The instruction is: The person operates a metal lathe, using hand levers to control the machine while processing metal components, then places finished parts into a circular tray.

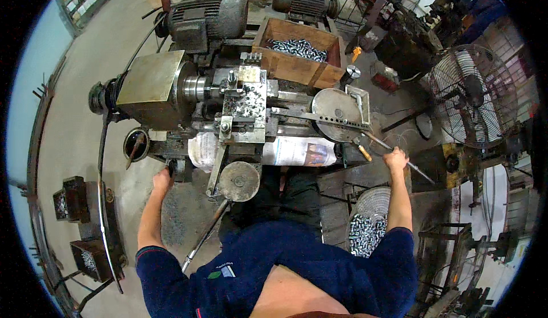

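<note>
My right hand [395,158] is wrapped round a long metal lever [419,172] at the right of a small lathe. The lever joins a perforated flat bar [311,115] that crosses a round disc [337,112]. My left hand [162,180] is closed at the lathe's front left, beside a dark metal block [181,169]; what its fingers hold is hidden. Between my hands sits the cross slide [244,104], strewn with metal chips. To its left is the spindle chuck [194,88]. A second lever [206,235] with a round disc [240,181] slants down near my lap, untouched.
A wooden box [299,70] of small metal parts stands behind the lathe. A round basket [368,227] holding similar parts is below my right forearm. A large fan [474,95] stands at right. Small bins [91,259] and a long bar [103,204] are at left.
</note>
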`<state>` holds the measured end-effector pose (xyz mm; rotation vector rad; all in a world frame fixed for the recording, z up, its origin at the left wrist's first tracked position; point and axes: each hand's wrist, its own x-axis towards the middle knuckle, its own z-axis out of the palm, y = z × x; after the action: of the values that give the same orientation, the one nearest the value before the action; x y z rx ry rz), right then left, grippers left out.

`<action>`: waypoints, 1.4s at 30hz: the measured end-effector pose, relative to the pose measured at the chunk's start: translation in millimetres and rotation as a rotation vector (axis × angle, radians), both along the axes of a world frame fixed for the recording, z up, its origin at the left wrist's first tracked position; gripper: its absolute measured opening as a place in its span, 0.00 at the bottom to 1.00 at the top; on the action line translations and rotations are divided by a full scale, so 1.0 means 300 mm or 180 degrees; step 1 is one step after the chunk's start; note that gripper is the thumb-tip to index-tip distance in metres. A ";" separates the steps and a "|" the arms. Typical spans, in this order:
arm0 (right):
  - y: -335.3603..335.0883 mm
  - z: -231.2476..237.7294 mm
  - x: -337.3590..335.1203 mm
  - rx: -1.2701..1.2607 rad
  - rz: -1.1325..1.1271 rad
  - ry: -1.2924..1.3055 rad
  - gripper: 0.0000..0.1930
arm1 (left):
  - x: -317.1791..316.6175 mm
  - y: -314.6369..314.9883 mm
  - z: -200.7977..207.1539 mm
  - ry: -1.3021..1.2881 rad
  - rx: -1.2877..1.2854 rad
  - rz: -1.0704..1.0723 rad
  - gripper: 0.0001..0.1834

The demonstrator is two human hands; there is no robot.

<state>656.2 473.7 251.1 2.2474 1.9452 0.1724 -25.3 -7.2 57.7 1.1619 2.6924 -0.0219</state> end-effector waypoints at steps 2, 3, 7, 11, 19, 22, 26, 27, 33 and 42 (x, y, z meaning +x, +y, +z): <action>-0.037 0.047 -0.073 0.0218 0.0378 0.0378 0.28 | -0.014 -0.010 -0.011 0.0097 -0.0096 -0.0049 0.19; -0.049 0.072 -0.095 0.0416 0.0647 0.0589 0.28 | 0.010 0.012 -0.009 0.0060 -0.0014 0.0133 0.19; -0.078 0.176 -0.363 0.0994 0.1938 0.1440 0.24 | 0.023 -0.021 0.011 -0.0175 0.0177 0.0484 0.20; -0.202 0.370 -0.768 0.0862 0.3231 0.2314 0.22 | -0.012 -0.072 0.104 -0.0423 0.0276 0.0542 0.25; -0.448 0.505 -1.420 0.0523 0.5368 0.2707 0.18 | 0.038 -0.304 0.877 0.0762 0.1647 0.1096 0.18; -0.490 0.482 -1.562 0.0633 0.5655 0.1856 0.17 | -0.001 -0.483 0.904 0.1401 0.1974 0.1297 0.16; -0.501 0.442 -1.654 0.0557 0.5376 0.0717 0.14 | 0.000 -0.628 0.776 0.1051 0.1033 0.1862 0.20; -0.507 0.440 -1.662 0.0468 0.5354 0.0643 0.14 | 0.028 -0.619 0.774 0.0937 0.0424 0.2062 0.20; -0.513 0.422 -1.692 0.0082 0.5236 0.0269 0.15 | -0.096 -0.608 0.797 0.1174 0.0347 0.2293 0.19; -0.520 0.361 -1.701 0.0094 0.5167 0.0541 0.16 | 0.203 -0.432 0.790 0.0844 0.0950 0.2566 0.21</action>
<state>146.0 317.8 359.3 0.1587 3.2233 0.1632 35.7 -136.6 294.8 0.0438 3.2733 0.3806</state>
